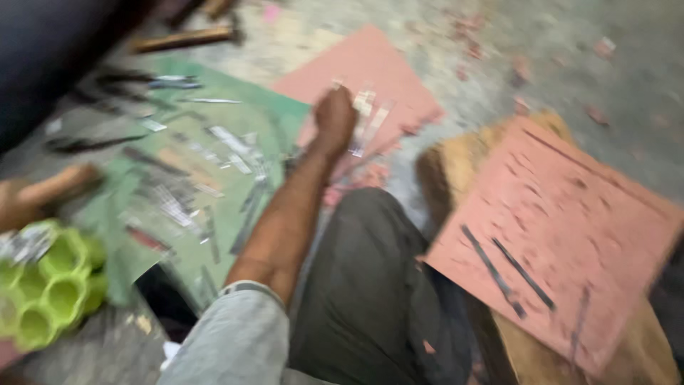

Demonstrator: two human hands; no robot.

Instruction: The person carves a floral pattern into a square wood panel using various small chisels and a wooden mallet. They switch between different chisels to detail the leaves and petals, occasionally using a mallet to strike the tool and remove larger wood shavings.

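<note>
Head view: green sheet (214, 185) (strip-littered) beside hand (335, 117)

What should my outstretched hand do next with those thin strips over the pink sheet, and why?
Probably lower the left hand and set the strips flat on the pink sheet: the hand hangs just above it, and the picture is too blurred to show the grip.

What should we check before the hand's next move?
1. Left hand at the strips on the far pink sheet: ok.
2. Grip on the strips: cannot tell, blurred.
3. Right hand in view: not ok.
4. Near pink sheet resting on the brown block: ok.
5. Green sheet free of clutter: not ok, strewn with metal bits.
</note>
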